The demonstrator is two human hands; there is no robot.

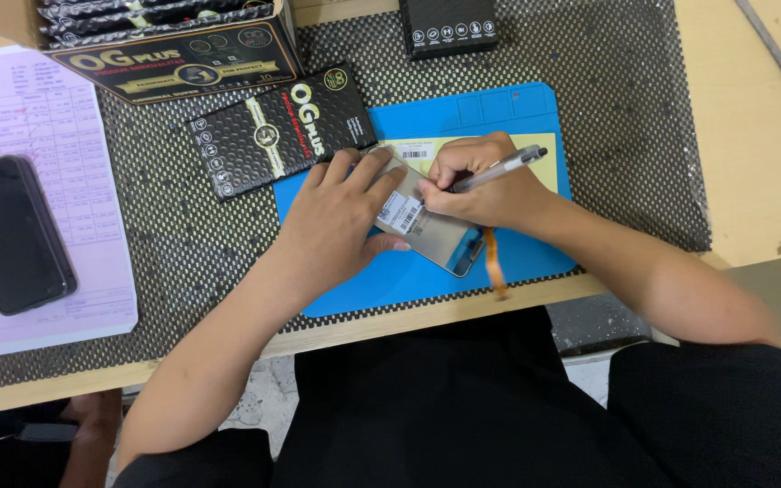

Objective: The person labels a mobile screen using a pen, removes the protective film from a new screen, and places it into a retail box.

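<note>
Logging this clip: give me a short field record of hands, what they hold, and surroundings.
left hand: pressed flat on screen part, holding it down
right hand: holds pen, tip at label
part: on blue mat, orange ribbon trailing
nearby: black box, phone on paper

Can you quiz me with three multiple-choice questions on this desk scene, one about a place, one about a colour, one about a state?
1. Where does the dark phone lie?
A. on the paper form
B. on the blue mat
C. in the box

2. What colour is the mat under the hands?
A. red
B. blue
C. green

3. What is the right hand doing?
A. resting open
B. gripping a pen
C. lifting a box

Answers: A, it sits on the sheet at left; B, the mat is plainly blue; B, fingers close round the pen at the screen panel, which the left hand steadies.
</note>
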